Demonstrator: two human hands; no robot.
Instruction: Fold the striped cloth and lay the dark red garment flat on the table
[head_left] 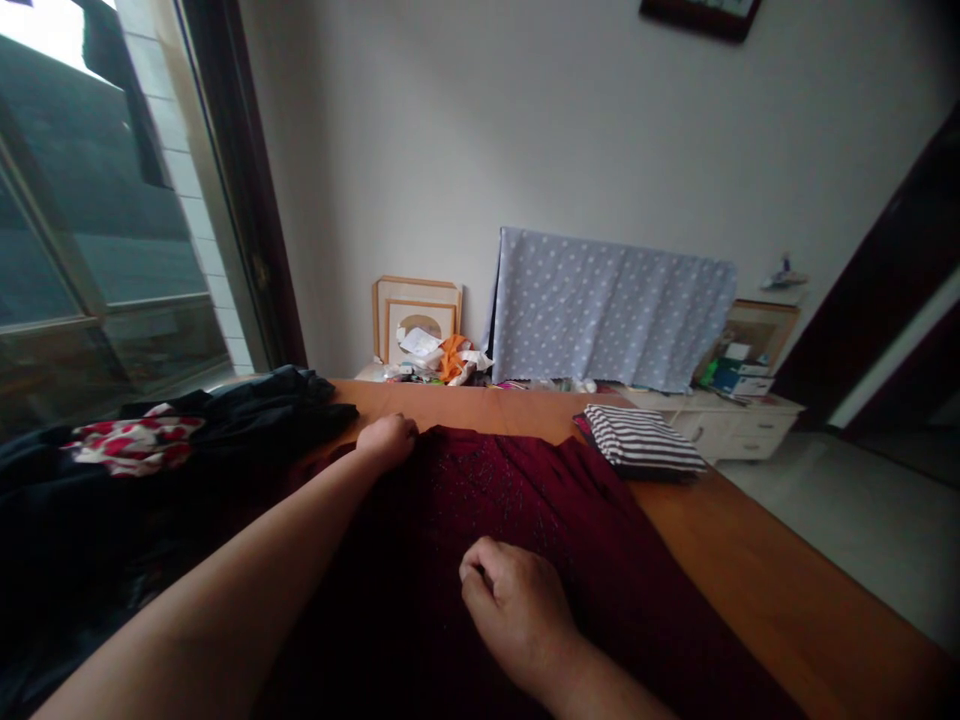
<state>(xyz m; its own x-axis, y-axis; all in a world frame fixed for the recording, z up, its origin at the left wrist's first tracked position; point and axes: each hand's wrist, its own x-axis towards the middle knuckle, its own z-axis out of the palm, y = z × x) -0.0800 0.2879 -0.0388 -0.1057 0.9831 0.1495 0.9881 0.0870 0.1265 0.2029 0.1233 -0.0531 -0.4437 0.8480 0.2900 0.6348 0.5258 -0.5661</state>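
Note:
A dark red garment [600, 540] with small beads lies spread on the wooden table [787, 590] in front of me. My left hand [388, 440] is stretched out to the garment's far left edge, fingers curled closed on the cloth. My right hand [514, 600] rests near the middle of the garment, fingers pinched together on its fabric.
A heap of dark clothes [150, 480] with a red-and-white patterned piece [135, 440] lies at the left. A folded striped cloth [645, 440] sits at the far right of the table. Beyond are picture frames [416, 310], a dotted grey cloth [607, 310], a low white cabinet [735, 425]. A window [97, 220] is left.

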